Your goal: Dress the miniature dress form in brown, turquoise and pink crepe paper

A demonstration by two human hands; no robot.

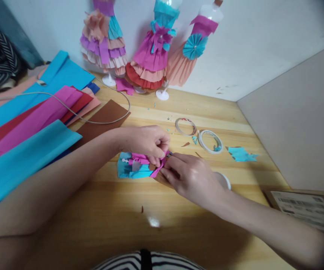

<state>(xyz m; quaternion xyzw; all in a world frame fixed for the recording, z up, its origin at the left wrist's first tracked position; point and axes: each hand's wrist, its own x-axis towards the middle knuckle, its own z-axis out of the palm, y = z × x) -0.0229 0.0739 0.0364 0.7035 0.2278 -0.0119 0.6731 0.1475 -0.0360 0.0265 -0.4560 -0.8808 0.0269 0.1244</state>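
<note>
A small dress of blue and magenta crepe paper lies on its side on the wooden table, with a short string of white beads on its skirt. My left hand is closed over its middle, thumb and finger pinching a magenta crepe paper strip. From the other side my right hand is closed, its fingertips pressed on the same strip close to the left fingers. Small dark beads show between the two hands. Under my right wrist a white round base shows in part; the rest is hidden.
Three crepe paper dresses on stands, one with a blue rosette, line the wall. Folded crepe sheets, a brown sheet and a grey cable lie left. Two tape rolls, blue scraps and a labelled box are right.
</note>
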